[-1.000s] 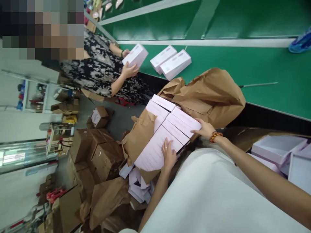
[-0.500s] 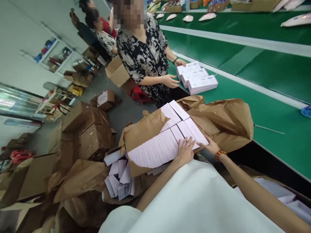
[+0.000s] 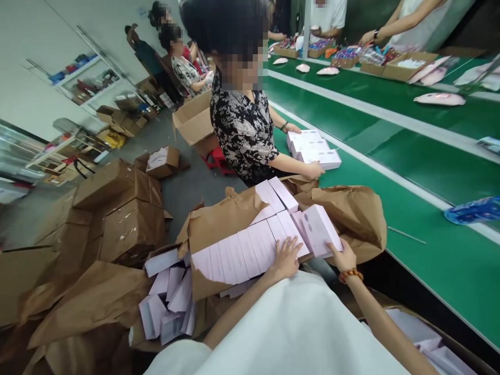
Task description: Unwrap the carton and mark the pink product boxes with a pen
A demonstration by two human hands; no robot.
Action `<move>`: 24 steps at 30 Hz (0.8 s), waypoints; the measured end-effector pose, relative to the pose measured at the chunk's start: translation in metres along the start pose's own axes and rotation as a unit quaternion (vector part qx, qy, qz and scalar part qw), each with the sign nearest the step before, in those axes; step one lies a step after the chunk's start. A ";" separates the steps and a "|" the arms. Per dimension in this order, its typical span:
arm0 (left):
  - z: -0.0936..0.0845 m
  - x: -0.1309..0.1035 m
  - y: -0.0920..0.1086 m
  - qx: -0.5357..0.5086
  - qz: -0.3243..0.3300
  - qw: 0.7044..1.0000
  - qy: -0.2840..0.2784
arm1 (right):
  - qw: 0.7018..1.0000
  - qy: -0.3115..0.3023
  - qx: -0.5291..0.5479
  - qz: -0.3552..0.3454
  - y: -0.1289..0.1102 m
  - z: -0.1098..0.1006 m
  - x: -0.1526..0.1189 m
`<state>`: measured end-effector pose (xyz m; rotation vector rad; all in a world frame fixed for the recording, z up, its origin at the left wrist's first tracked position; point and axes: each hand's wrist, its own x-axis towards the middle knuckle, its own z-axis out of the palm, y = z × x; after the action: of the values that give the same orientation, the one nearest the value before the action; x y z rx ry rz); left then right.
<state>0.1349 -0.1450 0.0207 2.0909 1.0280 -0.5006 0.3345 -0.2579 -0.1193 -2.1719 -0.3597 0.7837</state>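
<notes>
My right hand (image 3: 342, 256) grips the near edge of a white box (image 3: 321, 229), which is tilted at the right end of a packed row. Dark oval marks show on that box's face. Fingers spread, my left hand (image 3: 288, 256) rests on the row of white boxes (image 3: 244, 251) beside it. Torn brown wrapping paper (image 3: 222, 219) still surrounds part of the row, and more crumpled paper (image 3: 351, 216) lies behind the held box.
A co-worker in a patterned top (image 3: 242, 135) holds stacked white boxes (image 3: 312, 148) on the green conveyor belt (image 3: 410, 208). Loose white boxes (image 3: 172, 302) lie at my left, near brown cartons (image 3: 133, 229). A thin rod (image 3: 406, 234) and a blue item (image 3: 472, 210) are on the right.
My right hand has tipped the end box up from the row and now grasps it. My left hand stays on the boxes. The co-worker's nearer hand has closed in on the stack.
</notes>
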 end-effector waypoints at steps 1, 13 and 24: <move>-0.002 0.000 0.002 -0.008 -0.003 1.000 0.001 | 1.000 0.007 0.026 0.007 0.001 -0.005 -0.004; -0.005 0.008 0.005 -0.174 -0.056 0.980 0.073 | 0.987 0.016 0.152 0.040 -0.020 -0.036 -0.059; 0.000 -0.031 -0.040 -0.285 -0.099 0.944 0.132 | 0.989 -0.057 0.095 -0.101 -0.020 0.030 -0.008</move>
<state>0.0844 -0.1445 0.0215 1.5644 1.3573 0.0016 0.3097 -0.2310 -0.1155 -1.8839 -0.5326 0.7945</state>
